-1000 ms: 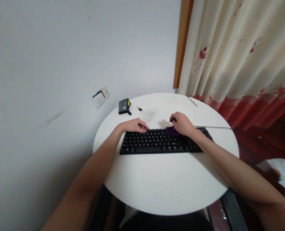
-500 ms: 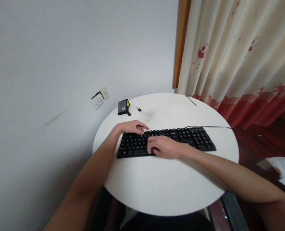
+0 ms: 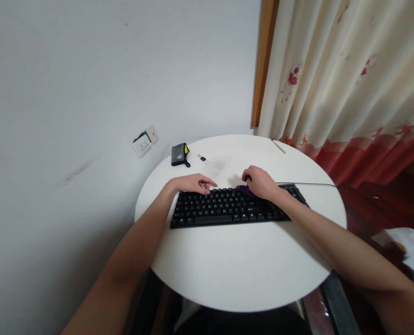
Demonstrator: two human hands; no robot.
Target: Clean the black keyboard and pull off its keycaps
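Head view looks down on a round white tabletop (image 3: 241,265) with a long black plastic keyboard (image 3: 227,211) lying across it. The right hand (image 3: 261,182) sits at the back edge of the keyboard, near its right end, and its grip is closed around a small dark purple cloth (image 3: 243,189) (only a little bit peeks out by the fingers). The cloth touches the top row of keys. The left hand (image 3: 193,183) rests at the back left corner of the keyboard with its fingers loosely spread, and its grip holds nothing. A thin grey cable (image 3: 311,184) runs off to the right from the keyboard. Farther back sits a small dark grey pouch with a yellow patch (image 3: 179,154), well apart from both hands.
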